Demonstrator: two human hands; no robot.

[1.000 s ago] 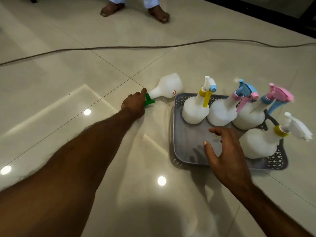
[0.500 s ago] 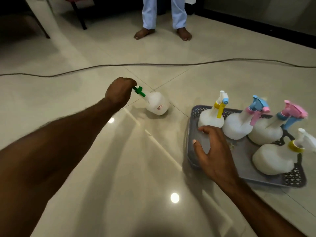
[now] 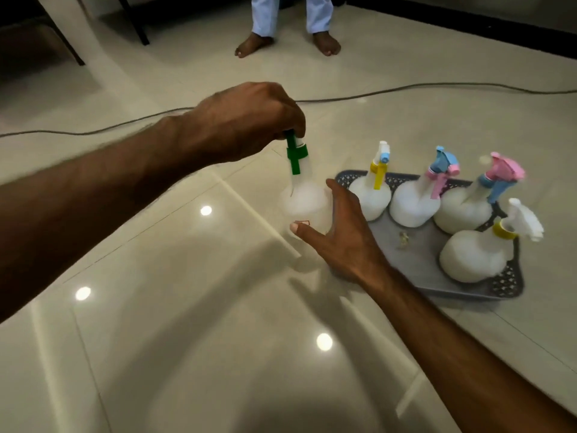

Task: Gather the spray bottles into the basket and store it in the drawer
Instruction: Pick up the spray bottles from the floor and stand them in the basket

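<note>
Glossy cream floor tiles (image 3: 193, 323) fill the view, ceiling lights glinting off them, a thin cable (image 3: 437, 87) snaking across behind. The left hand (image 3: 249, 120) has its fingers curled round the green sprayer top of the white bottle (image 3: 304, 198), and the bottle now hangs upright in the air. Half a second ago it was tipped over with its base on the tiles; a second ago it lay flat by the basket's far corner. It has come across, too, and sits just left of the grey basket (image 3: 421, 260). The right hand (image 3: 340, 232) has left the basket and reaches toward the bottle's body with fingers spread, thumb at its lower edge; real contact is hard to judge through the blur. Four other bottles (image 3: 412, 204) stand in the basket as before, with yellow, blue-and-pink and white tops. Someone's bare feet (image 3: 253, 45) stand at the far side.
</note>
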